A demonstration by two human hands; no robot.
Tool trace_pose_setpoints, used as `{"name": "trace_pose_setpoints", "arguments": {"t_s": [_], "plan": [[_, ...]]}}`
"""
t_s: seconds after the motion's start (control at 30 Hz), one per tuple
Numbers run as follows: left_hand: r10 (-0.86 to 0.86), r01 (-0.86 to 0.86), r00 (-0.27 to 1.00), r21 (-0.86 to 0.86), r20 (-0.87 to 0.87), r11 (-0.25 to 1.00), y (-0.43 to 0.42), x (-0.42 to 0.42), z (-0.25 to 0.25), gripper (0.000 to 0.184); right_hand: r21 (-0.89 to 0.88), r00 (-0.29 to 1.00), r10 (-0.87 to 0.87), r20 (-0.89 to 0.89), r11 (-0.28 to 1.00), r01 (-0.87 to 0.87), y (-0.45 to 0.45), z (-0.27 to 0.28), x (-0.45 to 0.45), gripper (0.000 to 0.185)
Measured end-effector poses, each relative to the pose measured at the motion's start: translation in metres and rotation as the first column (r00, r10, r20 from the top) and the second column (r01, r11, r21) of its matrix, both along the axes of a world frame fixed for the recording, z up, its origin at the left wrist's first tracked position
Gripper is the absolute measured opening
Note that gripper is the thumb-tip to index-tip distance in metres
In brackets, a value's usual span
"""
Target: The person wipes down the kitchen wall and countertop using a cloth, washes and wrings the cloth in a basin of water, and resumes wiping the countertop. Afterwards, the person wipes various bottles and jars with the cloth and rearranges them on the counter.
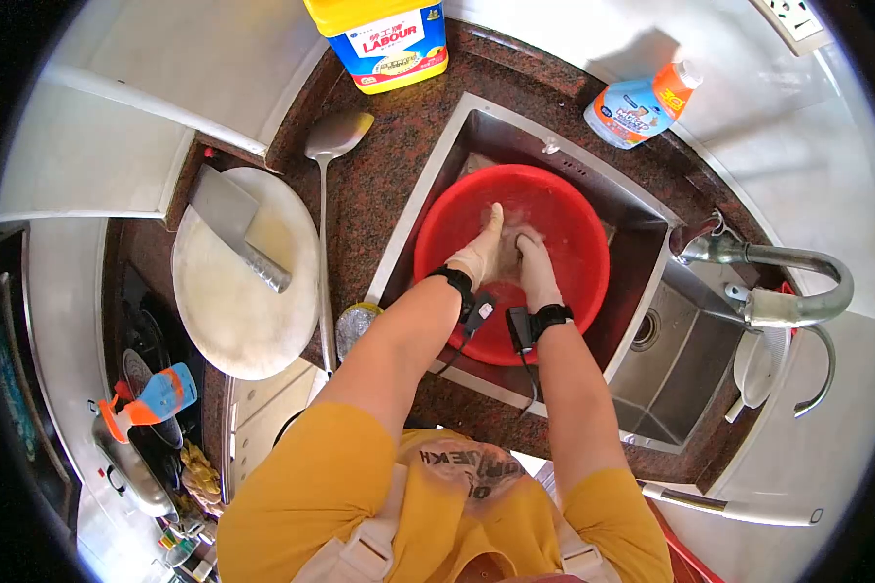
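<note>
A red plastic basin (pixel 593 282) with cloudy water in it sits in the left bowl of the steel sink (pixel 413 219). My left hand (pixel 478 255), in a pale glove, reaches into the basin with its thumb pointing up and its other fingers mostly hidden. Close beside it, my right hand (pixel 538 272), also gloved, has its fingers curled toward the left one. Between them is a blurred greyish patch in the water; what they hold there, I cannot make out. Both wrists wear black straps with small wired devices.
A chrome faucet (pixel 797 262) arches at the right. A cleaner bottle (pixel 642 105) and a yellow-blue LABOUR jug (pixel 389 44) stand behind the sink. At left lie a round board (pixel 233 335) with a cleaver (pixel 233 223) on it and a long-handled spatula (pixel 324 214).
</note>
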State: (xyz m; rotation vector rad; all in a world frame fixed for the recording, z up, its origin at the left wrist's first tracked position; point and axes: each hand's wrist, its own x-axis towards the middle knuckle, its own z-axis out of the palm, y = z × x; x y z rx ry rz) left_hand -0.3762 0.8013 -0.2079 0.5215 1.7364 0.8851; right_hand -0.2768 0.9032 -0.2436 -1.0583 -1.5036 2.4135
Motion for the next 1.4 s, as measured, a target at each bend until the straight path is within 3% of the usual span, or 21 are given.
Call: {"name": "trace_pose_setpoints", "arguments": {"t_s": [0.03, 0.1, 0.2, 0.27, 0.3, 0.33, 0.37, 0.47, 0.67, 0.7, 0.77, 0.87, 0.97, 1.0, 1.03, 1.07, 1.13, 1.17, 1.23, 1.33, 1.4], "plan": [[-0.493, 0.465, 0.582, -0.232, -0.647, 0.854, 0.000, 0.003, -0.005, 0.069, -0.140, 0.990, -0.091, -0.108, 0.987, 0.075, -0.008, 0.022, -0.008, 0.026], [-0.596, 0.519, -0.310, -0.657, -0.741, 0.547, 0.004, 0.006, 0.004, 0.066, -0.072, 0.991, -0.025, -0.128, 0.997, 0.015, -0.007, 0.047, -0.013, 0.024], [-0.720, 0.479, -0.319, -0.760, -0.617, 0.439, 0.014, 0.008, 0.048, 0.044, 0.048, 0.984, 0.053, -0.170, 0.998, -0.045, -0.020, 0.089, -0.014, 0.020], [-0.759, 0.465, -0.321, -0.793, -0.566, 0.395, 0.016, 0.011, 0.046, 0.037, 0.495, 0.981, 0.185, -0.051, 0.858, -0.136, -0.034, 0.107, -0.007, 0.018], [-0.670, 0.619, 0.388, -0.360, -0.633, 0.698, 0.018, 0.018, 0.026, 0.036, 0.681, 0.981, 0.167, -0.098, 0.730, -0.056, -0.032, 0.104, -0.007, 0.021], [-0.338, 0.367, 0.904, 0.070, -0.262, 0.928, 0.020, 0.025, -0.001, 0.036, 0.708, 0.991, 0.123, 0.049, 0.695, -0.121, -0.021, 0.096, -0.008, 0.021], [0.057, -0.150, 0.940, 0.256, 0.336, 0.955, 0.019, 0.032, -0.030, 0.035, 0.719, 0.996, 0.054, 0.066, 0.690, -0.085, -0.007, 0.096, -0.013, 0.022], [0.351, -0.592, 0.586, 0.089, 0.731, 0.801, 0.017, 0.039, 0.016, 0.026, 0.786, 0.945, 0.052, 0.324, 0.540, -0.299, 0.043, 0.093, -0.009, 0.023], [0.614, -0.691, 0.568, -0.088, 0.548, 0.717, -0.002, 0.012, 0.009, 0.034, 0.811, 0.862, 0.223, 0.456, 0.295, -0.505, 0.066, 0.037, 0.025, 0.032], [0.498, -0.511, 0.838, 0.000, 0.221, 0.860, -0.006, 0.011, 0.013, 0.037, 0.795, 0.817, 0.248, 0.521, 0.208, -0.570, 0.062, 0.029, 0.025, 0.047], [0.107, -0.141, 0.922, -0.067, -0.371, 0.988, -0.011, 0.015, -0.016, 0.047, 0.787, 0.783, 0.288, 0.551, 0.131, -0.602, 0.051, 0.027, 0.029, 0.052], [-0.152, 0.012, 0.924, -0.371, -0.351, 0.929, -0.008, 0.003, -0.005, 0.055, 0.681, 0.671, 0.255, 0.696, 0.060, -0.730, 0.042, 0.033, 0.025, 0.061], [0.035, -0.096, 0.981, -0.320, -0.191, 0.943, -0.011, -0.001, -0.011, 0.075, 0.704, 0.696, 0.209, 0.687, 0.044, -0.709, 0.047, 0.004, 0.025, 0.056], [0.128, -0.168, 0.981, -0.305, -0.145, 0.938, -0.008, 0.000, -0.007, 0.084, 0.716, 0.772, 0.287, 0.567, 0.292, -0.635, 0.047, -0.032, 0.022, 0.049], [0.401, -0.358, 0.893, -0.219, 0.205, 0.908, -0.006, 0.010, -0.015, 0.104, 0.663, 0.845, 0.325, 0.425, 0.525, -0.534, 0.046, -0.050, 0.018, 0.043], [0.404, -0.362, 0.893, -0.217, 0.199, 0.906, -0.003, 0.011, -0.016, 0.104, 0.666, 0.847, 0.328, 0.419, 0.523, -0.532, 0.037, -0.040, 0.015, 0.043], [0.484, -0.495, 0.105, -0.377, 0.869, 0.783, 0.001, 0.011, -0.018, 0.100, 0.142, 0.986, 0.158, 0.061, 0.976, -0.165, 0.004, 0.009, 0.008, 0.029], [0.488, -0.562, 0.297, -0.263, 0.821, 0.784, 0.001, 0.020, 0.031, 0.096, -0.045, 0.987, 0.157, 0.032, 0.987, -0.155, -0.003, 0.034, 0.005, 0.023], [0.536, -0.624, 0.266, -0.281, 0.801, 0.729, 0.001, 0.020, 0.008, 0.086, -0.138, 0.985, 0.171, 0.014, 0.976, -0.167, -0.001, 0.056, 0.002, 0.022], [0.521, -0.705, 0.178, -0.261, 0.835, 0.660, 0.000, 0.034, -0.017, 0.072, -0.085, 0.992, 0.023, -0.121, 0.996, -0.033, -0.023, 0.106, -0.005, 0.017], [0.447, -0.737, 0.135, -0.212, 0.884, 0.641, 0.003, 0.039, -0.011, 0.060, 0.207, 0.959, 0.262, -0.110, 0.950, -0.236, -0.021, 0.116, -0.006, 0.020]]}}
